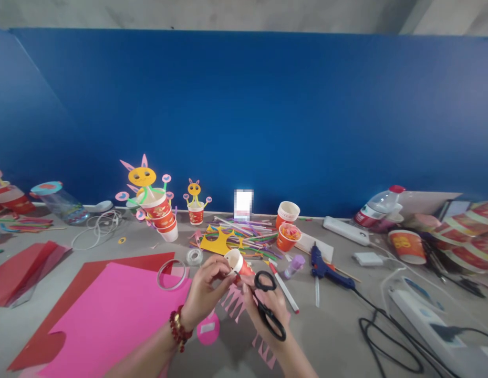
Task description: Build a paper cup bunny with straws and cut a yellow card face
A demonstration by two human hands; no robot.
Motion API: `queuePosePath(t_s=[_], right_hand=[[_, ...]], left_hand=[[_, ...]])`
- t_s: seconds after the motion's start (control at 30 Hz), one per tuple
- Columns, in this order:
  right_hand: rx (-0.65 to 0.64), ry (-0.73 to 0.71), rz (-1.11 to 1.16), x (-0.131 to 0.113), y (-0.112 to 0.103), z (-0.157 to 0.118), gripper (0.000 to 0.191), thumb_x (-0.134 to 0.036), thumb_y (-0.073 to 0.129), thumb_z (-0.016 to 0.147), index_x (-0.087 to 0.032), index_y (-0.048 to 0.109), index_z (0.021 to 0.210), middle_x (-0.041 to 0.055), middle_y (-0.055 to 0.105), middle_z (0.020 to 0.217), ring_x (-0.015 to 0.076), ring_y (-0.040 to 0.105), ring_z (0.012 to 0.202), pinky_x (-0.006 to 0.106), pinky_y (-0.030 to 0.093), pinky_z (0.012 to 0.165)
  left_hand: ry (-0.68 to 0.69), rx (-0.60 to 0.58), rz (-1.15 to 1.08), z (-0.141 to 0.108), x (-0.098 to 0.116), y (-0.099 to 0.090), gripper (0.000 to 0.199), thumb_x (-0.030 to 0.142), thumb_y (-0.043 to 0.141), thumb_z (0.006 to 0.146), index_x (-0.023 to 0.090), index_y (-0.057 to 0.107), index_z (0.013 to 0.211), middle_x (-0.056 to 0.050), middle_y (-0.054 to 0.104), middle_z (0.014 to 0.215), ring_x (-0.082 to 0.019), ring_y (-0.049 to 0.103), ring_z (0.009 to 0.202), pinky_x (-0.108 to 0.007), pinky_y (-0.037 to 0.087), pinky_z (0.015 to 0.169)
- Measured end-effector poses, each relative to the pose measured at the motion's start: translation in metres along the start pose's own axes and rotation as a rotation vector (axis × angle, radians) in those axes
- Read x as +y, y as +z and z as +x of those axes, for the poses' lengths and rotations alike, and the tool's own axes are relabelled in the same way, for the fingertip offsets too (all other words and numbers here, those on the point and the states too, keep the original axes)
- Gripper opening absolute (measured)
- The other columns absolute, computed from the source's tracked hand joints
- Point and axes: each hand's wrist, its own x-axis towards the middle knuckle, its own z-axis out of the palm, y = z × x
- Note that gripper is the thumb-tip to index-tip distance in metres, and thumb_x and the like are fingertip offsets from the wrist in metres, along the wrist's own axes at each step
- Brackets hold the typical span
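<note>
Paper cup [246, 267] located just below and left of the frame's middle, tilted, its mouth towards the upper left and its long axis running down to the lower right. It lies directly beyond the fingers of both hands, on their upper side in the frame. The left hand [206, 281] is the nearer to the mouth, its fingertips drawn together in front of the rim; whether they grip the rim or some small piece cannot be determined. The right hand [278, 302] is nearer the cup's lower-right end; its fingers grasp black scissors [261, 311], loops towards the right, blades not clearly visible. Pink fringed paper [232, 302] lies below the cup on the worktop [326, 346], with a pink disc [208, 329] at lower centre.
</note>
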Motion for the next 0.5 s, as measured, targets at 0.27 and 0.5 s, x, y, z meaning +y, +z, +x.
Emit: queuePosePath(t_s=[0.27,0.5], right_hand=[[-0.011,0.118,-0.046,0.004,0.003,-0.007,0.020,-0.031,0.058,0.091,-0.022,0.076,0.088,0.0061,0.077,0.081,0.0245,0.071,0.072,0.034,0.055,0.071],[0.073,0.352,0.175,0.007,0.014,-0.013,0.034,-0.048,0.061,0.091,-0.020,0.070,0.074,0.0029,0.068,0.065,0.0196,0.062,0.059,0.030,0.051,0.059]], left_hand=[[0.008,0.052,0.030,-0.005,-0.002,0.004,0.007,0.020,0.064,0.091,0.018,0.066,0.084,-0.006,0.060,0.093,-0.016,0.063,0.082,-0.025,0.053,0.068],[0.031,0.089,0.070,-0.005,-0.002,0.003,0.007,0.018,0.065,0.090,0.019,0.067,0.083,-0.006,0.061,0.094,-0.017,0.064,0.086,-0.025,0.055,0.070]])
